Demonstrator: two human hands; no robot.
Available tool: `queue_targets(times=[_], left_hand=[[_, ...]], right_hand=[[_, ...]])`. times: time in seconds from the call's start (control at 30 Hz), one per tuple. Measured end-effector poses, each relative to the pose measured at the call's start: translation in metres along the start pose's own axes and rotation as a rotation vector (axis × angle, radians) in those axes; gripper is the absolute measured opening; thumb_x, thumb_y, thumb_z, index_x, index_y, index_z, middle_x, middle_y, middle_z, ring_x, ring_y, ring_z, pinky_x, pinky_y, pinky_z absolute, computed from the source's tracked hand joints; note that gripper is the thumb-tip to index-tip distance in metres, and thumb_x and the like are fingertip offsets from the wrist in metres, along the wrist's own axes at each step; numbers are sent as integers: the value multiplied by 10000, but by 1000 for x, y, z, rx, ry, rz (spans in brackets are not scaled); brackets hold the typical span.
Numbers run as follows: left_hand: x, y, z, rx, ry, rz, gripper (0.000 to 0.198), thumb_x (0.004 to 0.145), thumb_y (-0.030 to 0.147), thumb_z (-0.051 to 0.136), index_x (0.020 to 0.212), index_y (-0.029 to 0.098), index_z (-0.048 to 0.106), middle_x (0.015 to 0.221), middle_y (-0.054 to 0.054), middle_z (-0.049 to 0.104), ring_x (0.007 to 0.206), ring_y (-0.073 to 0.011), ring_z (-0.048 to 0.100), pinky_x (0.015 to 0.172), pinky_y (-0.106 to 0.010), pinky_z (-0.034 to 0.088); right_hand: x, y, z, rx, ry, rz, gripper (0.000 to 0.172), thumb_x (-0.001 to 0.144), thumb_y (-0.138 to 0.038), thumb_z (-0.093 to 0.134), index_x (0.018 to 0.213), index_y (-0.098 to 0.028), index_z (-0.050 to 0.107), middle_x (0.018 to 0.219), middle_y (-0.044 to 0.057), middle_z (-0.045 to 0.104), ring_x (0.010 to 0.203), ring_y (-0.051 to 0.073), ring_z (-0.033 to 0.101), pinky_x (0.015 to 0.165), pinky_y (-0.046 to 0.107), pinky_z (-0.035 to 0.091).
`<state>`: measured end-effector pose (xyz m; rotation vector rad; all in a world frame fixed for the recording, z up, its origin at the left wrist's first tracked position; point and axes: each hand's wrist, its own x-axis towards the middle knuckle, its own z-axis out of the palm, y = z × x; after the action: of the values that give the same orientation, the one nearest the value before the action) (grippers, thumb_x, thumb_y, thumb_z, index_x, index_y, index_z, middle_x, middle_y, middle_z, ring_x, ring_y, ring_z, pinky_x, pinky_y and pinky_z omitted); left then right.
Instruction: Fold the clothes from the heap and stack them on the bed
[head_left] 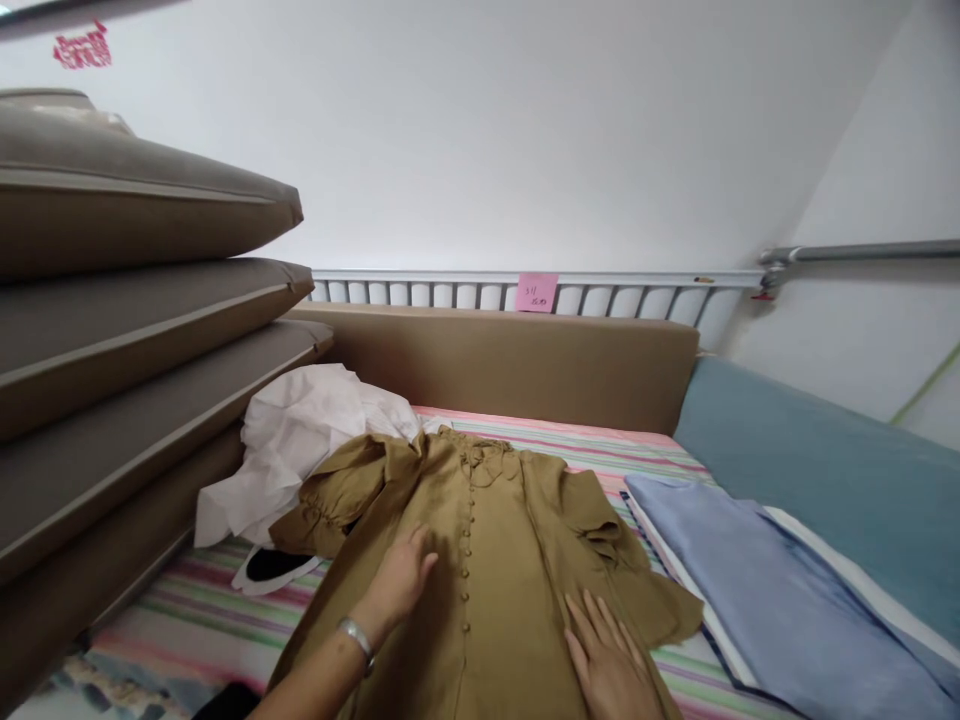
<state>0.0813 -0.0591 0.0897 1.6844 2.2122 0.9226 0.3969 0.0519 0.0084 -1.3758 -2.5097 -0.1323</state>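
An olive-brown blouse [495, 560] lies spread out front side up, with a row of small covered buttons down its middle and a gathered, tied neckline at the far end. My left hand [401, 580], with a silver bangle on the wrist, rests on the blouse left of the buttons, fingers extended. On the right side of the garment my right hand [609, 655] lies flat with its fingers stretched out. The left sleeve is puffed and bunched; the right one fans outward. The blouse's lower end runs out of view.
A crumpled white cloth [300, 440] lies behind the left sleeve. Stacked cushions [150, 300] rise at the left. Folded blue fabric [750, 580] lies at the right by a teal panel [825, 470]. A brown board [510, 365] and radiator stand behind the striped sheet [255, 600].
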Motion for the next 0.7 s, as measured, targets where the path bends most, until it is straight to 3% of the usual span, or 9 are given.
queue_targets(times=[0.1, 0.2, 0.37, 0.5, 0.6, 0.7], left_hand=[[36, -11, 2, 198, -9, 7, 488, 877, 324, 369, 1307, 108, 447, 1378, -123, 447, 1290, -207, 379, 1080, -324, 295], [62, -35, 10, 341, -28, -29, 476, 877, 298, 374, 1315, 121, 436, 1379, -107, 450, 1299, -205, 366, 1071, -346, 309], [73, -63, 27, 475, -9, -134, 469, 865, 249, 377, 1316, 134, 441, 1416, -125, 390, 1318, -274, 324, 1059, -491, 275], [73, -44, 40, 650, 75, -226, 452, 861, 221, 368, 1293, 139, 470, 1406, -151, 400, 1297, -334, 336, 984, -556, 319], [84, -25, 43, 581, 35, -8, 447, 854, 218, 397, 1286, 128, 471, 1398, -130, 418, 1320, -281, 312, 1052, -464, 280], [110, -25, 32, 454, -49, 134, 458, 862, 269, 425, 1308, 168, 440, 1408, -82, 417, 1334, -220, 301, 1067, -366, 292]], right_hand=[[0, 13, 18, -63, 98, -84, 485, 833, -412, 368, 1247, -227, 541, 1336, 46, 485, 1239, 256, 440, 976, 427, 427], [2, 24, 36, -127, 279, -184, 464, 813, -400, 413, 1219, -238, 567, 1282, 43, 543, 1153, 263, 529, 876, 407, 500], [5, 27, 38, -225, 479, -262, 425, 789, -368, 452, 1157, -225, 609, 1215, 56, 603, 1071, 246, 588, 806, 367, 519], [6, 21, 24, -274, 499, -283, 424, 777, -374, 463, 1129, -202, 624, 1191, 60, 620, 1044, 236, 604, 784, 348, 524], [6, 19, 17, -298, 492, -283, 431, 774, -377, 465, 1132, -195, 622, 1193, 57, 619, 1047, 229, 603, 794, 338, 525], [6, 19, 16, -307, 488, -283, 425, 775, -389, 465, 1118, -200, 630, 1186, 54, 623, 1045, 224, 604, 794, 333, 528]])
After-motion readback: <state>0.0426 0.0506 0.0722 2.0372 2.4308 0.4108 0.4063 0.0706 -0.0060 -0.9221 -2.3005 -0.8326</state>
